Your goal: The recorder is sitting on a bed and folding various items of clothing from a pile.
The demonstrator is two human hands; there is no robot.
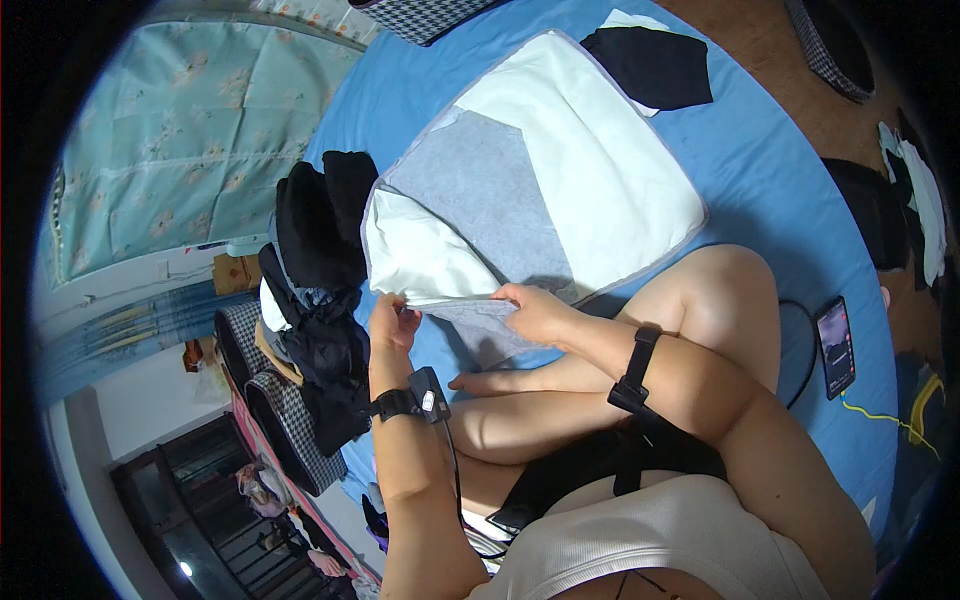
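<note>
A large fabric piece (615, 150), white panels over a grey inner layer with a thin grey bound edge, lies spread before me; it looks like an unfolded storage box, though I cannot tell for sure. My left hand (396, 318) pinches its near left corner between thumb and fingers. Closed on the same near edge, a little to the right, is my right hand (538, 314). Between the two hands the edge is lifted and pulled fairly straight, and a grey flap (485, 335) hangs below it. A white panel (425, 250) is folded slantwise over the grey layer.
Dark folded clothes (325, 225) are heaped at the left, beside houndstooth fabric boxes (290, 430). A black garment (655, 68) lies on the blue bedsheet (775, 150) at the far side. A phone (836, 345) with a yellow cable rests at the right, near my knee.
</note>
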